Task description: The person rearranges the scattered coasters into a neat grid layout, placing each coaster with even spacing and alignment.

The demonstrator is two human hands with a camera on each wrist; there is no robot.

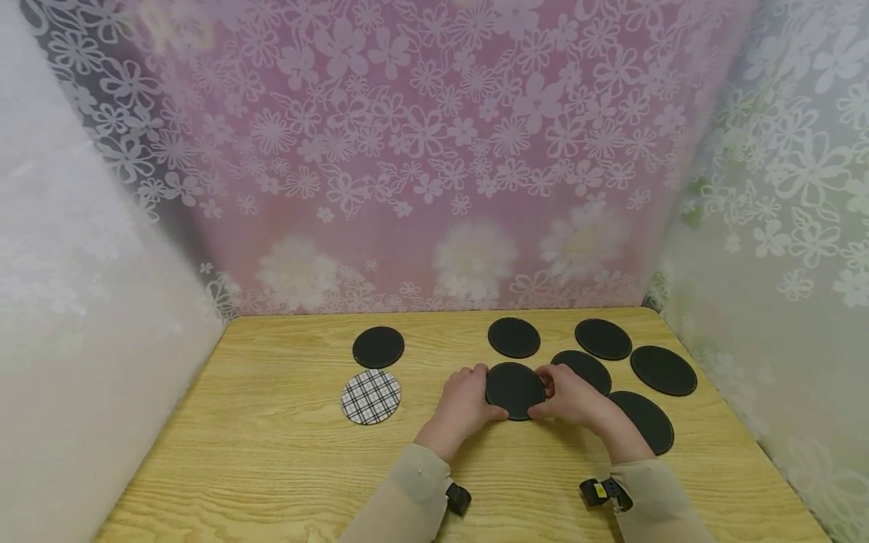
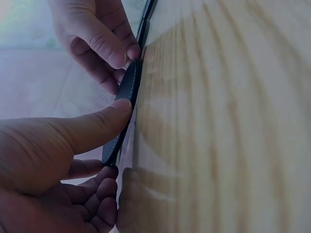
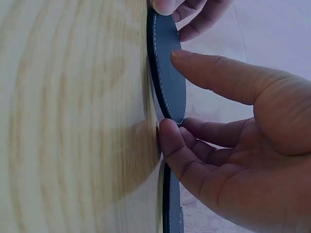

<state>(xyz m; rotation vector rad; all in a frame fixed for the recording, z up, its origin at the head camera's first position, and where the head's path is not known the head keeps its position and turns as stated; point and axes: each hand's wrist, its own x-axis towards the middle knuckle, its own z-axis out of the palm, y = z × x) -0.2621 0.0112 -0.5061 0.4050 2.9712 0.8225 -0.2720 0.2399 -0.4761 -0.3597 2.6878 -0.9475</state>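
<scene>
My left hand and right hand pinch the black disc; pulling unevenly could slip its rim loose.

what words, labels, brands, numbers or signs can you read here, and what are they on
None can be read.
Small yellow patch on the black wrist band by the right beige sleeve: too small to tell whether it bears print.
Black round disc with stitched rim, held by the left hand and right hand: no lettering visible.
Round white disc with black plaid lines: pattern only.
</scene>
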